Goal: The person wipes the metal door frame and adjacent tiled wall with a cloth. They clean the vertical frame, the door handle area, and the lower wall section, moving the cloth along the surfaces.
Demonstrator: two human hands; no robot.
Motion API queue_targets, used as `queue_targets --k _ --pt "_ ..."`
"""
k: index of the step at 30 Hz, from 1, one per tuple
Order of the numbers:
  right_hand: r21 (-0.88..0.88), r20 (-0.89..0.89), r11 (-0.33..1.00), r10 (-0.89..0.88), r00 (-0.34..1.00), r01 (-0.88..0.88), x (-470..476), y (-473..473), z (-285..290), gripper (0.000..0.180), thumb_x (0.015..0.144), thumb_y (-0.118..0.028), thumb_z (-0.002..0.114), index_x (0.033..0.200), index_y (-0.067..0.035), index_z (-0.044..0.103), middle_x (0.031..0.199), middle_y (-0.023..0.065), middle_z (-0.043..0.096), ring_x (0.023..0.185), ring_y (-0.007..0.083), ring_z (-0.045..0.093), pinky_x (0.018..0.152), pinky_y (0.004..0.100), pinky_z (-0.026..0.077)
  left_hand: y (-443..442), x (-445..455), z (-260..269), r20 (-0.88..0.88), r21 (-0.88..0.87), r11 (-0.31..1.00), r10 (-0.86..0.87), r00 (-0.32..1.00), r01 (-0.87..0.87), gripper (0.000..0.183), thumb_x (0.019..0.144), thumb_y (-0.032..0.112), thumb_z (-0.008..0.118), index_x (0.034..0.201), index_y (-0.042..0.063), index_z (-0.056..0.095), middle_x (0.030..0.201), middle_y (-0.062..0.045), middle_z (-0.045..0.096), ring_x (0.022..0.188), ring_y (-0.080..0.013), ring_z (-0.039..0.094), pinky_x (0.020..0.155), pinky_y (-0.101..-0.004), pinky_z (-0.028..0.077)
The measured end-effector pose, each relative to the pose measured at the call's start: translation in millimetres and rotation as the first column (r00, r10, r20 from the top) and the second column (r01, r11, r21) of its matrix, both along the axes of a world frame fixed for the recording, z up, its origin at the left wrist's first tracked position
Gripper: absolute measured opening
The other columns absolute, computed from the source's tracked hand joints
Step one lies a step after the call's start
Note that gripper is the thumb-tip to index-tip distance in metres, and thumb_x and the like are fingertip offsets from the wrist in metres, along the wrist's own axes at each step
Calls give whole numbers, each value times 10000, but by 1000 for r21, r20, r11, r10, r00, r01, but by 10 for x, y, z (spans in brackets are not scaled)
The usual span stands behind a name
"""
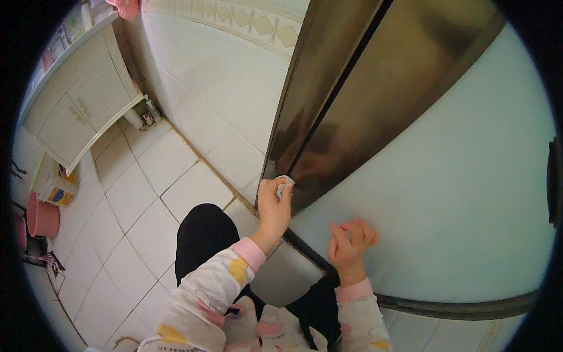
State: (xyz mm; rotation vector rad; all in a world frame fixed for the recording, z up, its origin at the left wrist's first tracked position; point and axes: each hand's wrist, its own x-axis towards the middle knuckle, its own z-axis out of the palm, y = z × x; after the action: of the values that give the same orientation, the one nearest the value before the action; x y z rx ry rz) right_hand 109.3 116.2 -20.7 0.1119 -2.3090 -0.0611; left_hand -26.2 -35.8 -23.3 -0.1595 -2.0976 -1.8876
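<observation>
My left hand point(273, 207) pinches a small white wad point(285, 181), perhaps a cloth or tissue. It presses the wad near the lower end of a dark, shiny metal frame point(369, 88), where a black groove runs down between two panels. To the right, my right hand point(352, 246) is in front of a frosted glass panel point(422, 202), fingers loosely bent and apart, holding nothing. Whether its fingertips touch the glass I cannot tell. The dark bottom rail point(308, 251) of the glass passes between my two forearms.
A white tiled wall point(220, 88) meets the tiled floor point(136, 211) to the left. A white vanity cabinet point(83, 97) stands at upper left. Below it are a white bucket point(59, 187) and a pink bucket point(43, 218). My black-clad knee point(206, 237) is beside my left forearm.
</observation>
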Motion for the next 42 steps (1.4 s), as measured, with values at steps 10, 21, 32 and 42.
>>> queue_targets --k 10,21,32,42 --pt "-37 -20 999 30 999 -30 24 11 -58 298 659 -68 655 885 -252 721 967 -51 586 1072 202 529 929 407 293 50 -231 624 -438 6 995 91 895 -98 80 924 82 666 985 34 649 933 -82 583 837 -197 565 739 -309 450" --pt "-47 -47 999 15 999 -18 26 16 -122 283 667 -86 672 893 -247 726 983 -56 588 1088 190 529 936 403 293 66 -182 453 -428 -20 997 64 902 -80 95 909 85 685 975 27 651 917 -95 568 831 -229 558 739 -323 443" --pt "3 -87 1000 -10 996 10 -21 26 -187 272 703 -99 666 907 -267 729 995 -74 581 1104 179 510 935 408 282 31 -207 431 -447 -53 992 76 891 -112 96 899 65 691 987 50 655 898 -74 546 808 -208 544 705 -305 433" --pt "28 -86 999 -22 996 25 -18 65 -295 267 688 -103 636 885 -257 730 971 -68 580 1085 192 504 942 412 276 105 -214 2 -364 -40 996 54 930 -73 102 889 33 692 978 43 643 924 -100 565 846 -238 565 723 -309 440"
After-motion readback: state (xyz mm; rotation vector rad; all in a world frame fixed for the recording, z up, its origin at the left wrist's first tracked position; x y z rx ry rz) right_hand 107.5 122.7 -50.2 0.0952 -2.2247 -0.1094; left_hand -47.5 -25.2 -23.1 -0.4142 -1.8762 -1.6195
